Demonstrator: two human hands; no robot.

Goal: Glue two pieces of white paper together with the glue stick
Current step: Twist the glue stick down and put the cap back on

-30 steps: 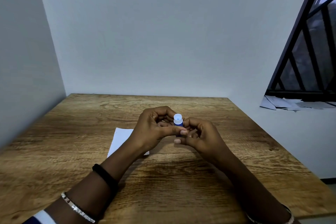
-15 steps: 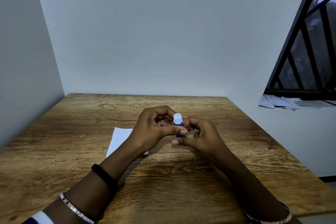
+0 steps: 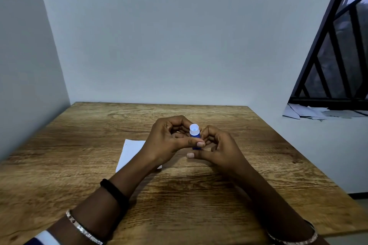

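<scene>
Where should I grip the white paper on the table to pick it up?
Take the white paper by its far left corner, coming in from the left. It lies flat on the table, and the left hand and forearm cover its right side, so only the left edge and far corner are clear.

Head-worn view, forward-down over table

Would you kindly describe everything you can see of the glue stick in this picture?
The glue stick is a small tube with a deep blue body and a white, round top end facing the camera; it looks like smooth plastic. It stands roughly upright above the wooden table, held between both hands: the left hand pinches its body with thumb and fingers, while the right hand grips from the other side. Its lower part is hidden by fingers. Whether the white end is a cap cannot be told.
</scene>
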